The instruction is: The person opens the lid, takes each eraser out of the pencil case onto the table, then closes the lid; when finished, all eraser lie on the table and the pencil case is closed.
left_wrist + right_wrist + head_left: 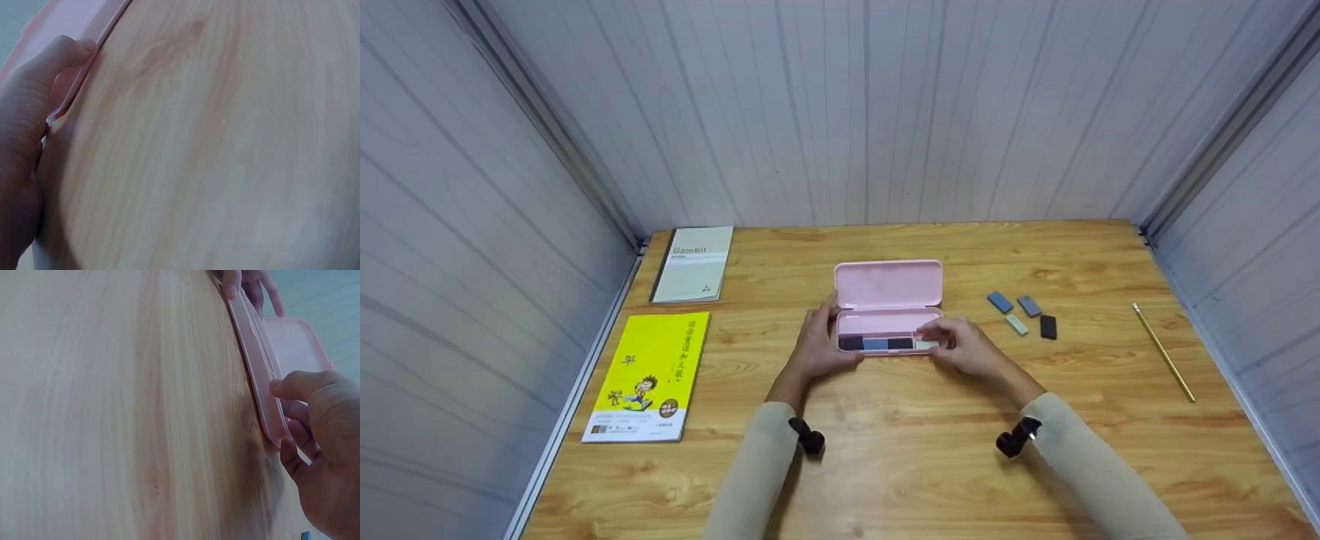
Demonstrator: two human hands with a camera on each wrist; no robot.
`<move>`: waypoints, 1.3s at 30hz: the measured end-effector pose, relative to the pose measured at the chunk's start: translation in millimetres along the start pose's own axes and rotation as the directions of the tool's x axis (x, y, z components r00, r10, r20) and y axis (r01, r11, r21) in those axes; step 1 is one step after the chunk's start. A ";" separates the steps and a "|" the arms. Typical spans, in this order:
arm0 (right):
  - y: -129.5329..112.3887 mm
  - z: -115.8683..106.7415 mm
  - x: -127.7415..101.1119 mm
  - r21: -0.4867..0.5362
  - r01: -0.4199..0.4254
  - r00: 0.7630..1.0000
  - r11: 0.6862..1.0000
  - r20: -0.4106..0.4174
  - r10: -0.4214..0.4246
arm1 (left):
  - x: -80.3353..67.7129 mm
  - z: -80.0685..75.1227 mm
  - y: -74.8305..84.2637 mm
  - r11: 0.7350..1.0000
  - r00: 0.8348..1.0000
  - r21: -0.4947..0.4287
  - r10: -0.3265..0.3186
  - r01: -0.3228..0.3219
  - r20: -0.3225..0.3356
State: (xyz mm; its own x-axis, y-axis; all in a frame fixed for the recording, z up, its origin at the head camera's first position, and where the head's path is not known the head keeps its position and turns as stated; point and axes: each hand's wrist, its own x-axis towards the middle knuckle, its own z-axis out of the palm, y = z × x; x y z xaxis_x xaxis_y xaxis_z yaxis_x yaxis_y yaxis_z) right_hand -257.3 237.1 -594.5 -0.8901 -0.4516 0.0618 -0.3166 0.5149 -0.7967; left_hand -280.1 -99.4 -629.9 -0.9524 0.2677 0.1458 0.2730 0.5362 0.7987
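Note:
A pink pencil case [889,285] lies with its lid raised at the middle of the table. Along its front compartment runs a row of blocks that look like erasers: dark, blue [874,344], dark, and a white eraser [925,345] at the right end. My left hand [817,345] grips the case's left end, thumb at the front wall and fingers behind. At the right end, my right hand [967,348] pinches the white eraser between thumb and curled fingers. In the right wrist view, the right thumb [292,385] overlaps the case's front rim; the eraser is hidden there.
Right of the case lie two blue-grey erasers [999,301], a pale eraser [1016,324] and a black eraser [1048,327]. A gold pencil [1164,352] is farther right. At the left are a grey-white notebook [694,264] and a yellow book [649,367]. Panel walls enclose the table.

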 end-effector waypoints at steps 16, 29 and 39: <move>-0.6 2.9 2.5 -0.029 -0.021 0.999 0.999 0.048 0.023 | 1.5 0.6 -3.3 1.000 1.000 -0.012 0.005 -0.005 0.002; 41.2 11.9 7.3 -0.055 0.123 0.992 0.991 -0.026 -0.125 | 0.8 0.8 -3.9 1.000 1.000 0.012 -0.001 0.000 0.009; -2.5 3.2 1.6 -0.092 -0.028 0.999 0.995 0.035 0.031 | 0.7 1.2 -4.0 1.000 1.000 0.005 -0.011 0.011 0.005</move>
State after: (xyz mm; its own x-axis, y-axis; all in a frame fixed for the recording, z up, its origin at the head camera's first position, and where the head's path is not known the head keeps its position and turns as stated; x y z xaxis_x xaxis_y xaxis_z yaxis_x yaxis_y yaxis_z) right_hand -256.9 232.8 -594.4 -0.8875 -0.4606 0.0155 -0.3201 0.5919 -0.7397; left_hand -281.7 -100.4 -633.7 -0.9545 0.2662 0.1342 0.2635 0.5427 0.7975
